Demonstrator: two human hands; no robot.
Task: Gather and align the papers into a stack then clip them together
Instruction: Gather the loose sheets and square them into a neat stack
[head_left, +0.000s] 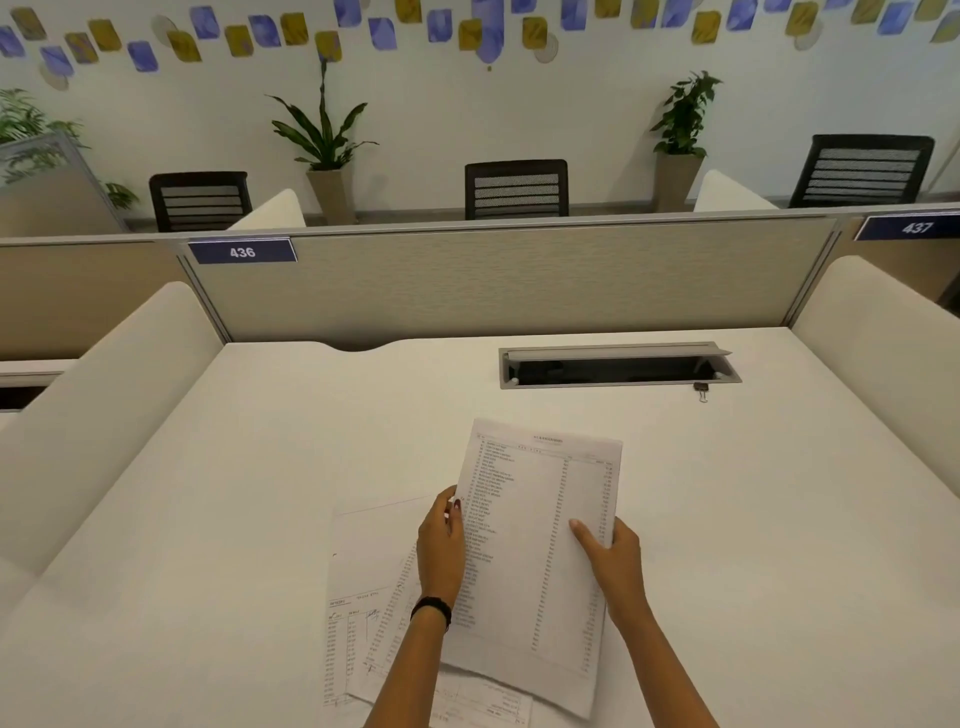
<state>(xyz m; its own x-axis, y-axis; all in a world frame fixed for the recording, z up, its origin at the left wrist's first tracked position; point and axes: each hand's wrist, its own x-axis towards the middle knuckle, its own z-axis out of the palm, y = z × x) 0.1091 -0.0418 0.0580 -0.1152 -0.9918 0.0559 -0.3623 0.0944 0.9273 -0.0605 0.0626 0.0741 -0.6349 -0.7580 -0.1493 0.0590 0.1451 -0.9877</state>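
**Sheet** (540, 545): white, printed with a columned list. It is held just above the desk (249, 467) near the front edge, with its long side running away from the person and its top leaning slightly right. Whether it is one leaf or several cannot be told.

**Hold, left hand** (441, 545): at the sheet's left edge, about halfway up. The thumb (456, 503) is on the printed face and the other fingers are hidden behind the paper, so the hand is clamped on the edge. There is a black band (432, 607) at the wrist.

**Hold, right hand** (615, 564): at the right edge, a little lower. The thumb (584, 532) lies across the face and the remaining fingers are out of sight behind, pinching the sheet.

**Papers** (363, 571): loose printed leaves lying flat on the desk under the sheet. They are fanned at differing angles and stick out to the left and front, partly covered by the sheet and the left forearm.

**Clip** (702, 391): a small black binder type. It lies on the desk well apart from the papers, at the far right, just beside the tray's near right corner.

**Tray** (618, 366): a grey cable recess at the back of the desk, with its lid raised.

**Partition** (493, 280): a beige panel behind the desk, with blue labels 436 (242, 252) and 437 (917, 227).

**Beyond**: three black chairs (516, 188) and potted plants (324, 135) against the wall.
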